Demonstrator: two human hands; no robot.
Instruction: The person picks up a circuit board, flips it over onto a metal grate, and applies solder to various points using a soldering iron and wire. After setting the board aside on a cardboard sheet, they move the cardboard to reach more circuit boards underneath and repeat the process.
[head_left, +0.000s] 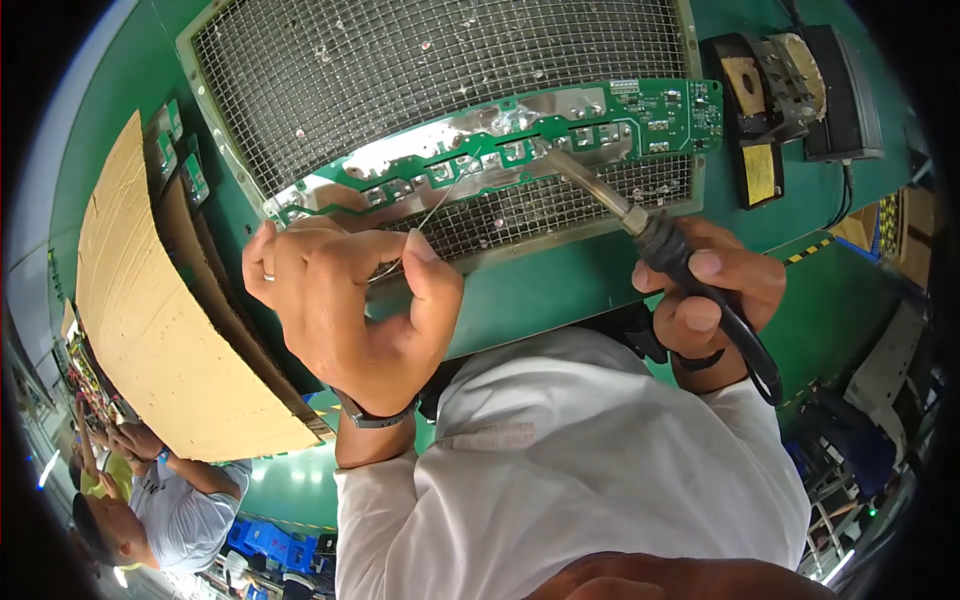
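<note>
A long green circuit board (590, 128) with silvery metal strips lies across a framed wire mesh (420, 60). My right hand (715, 290) grips a soldering iron (640, 222) by its black handle, and the iron's tip meets the board near its middle. Between thumb and forefinger, my left hand (350, 300) pinches a thin solder wire (445, 195). The wire's far end reaches the board's pads, left of the iron tip. The other fingers of my left hand curl by the board's left end.
At the right stand a soldering iron holder (770, 90) and a yellow sponge (759, 174). A cardboard sheet (170, 310) rises on the left, with small green boards (190, 165) behind it. Another person (160, 500) works at the lower left.
</note>
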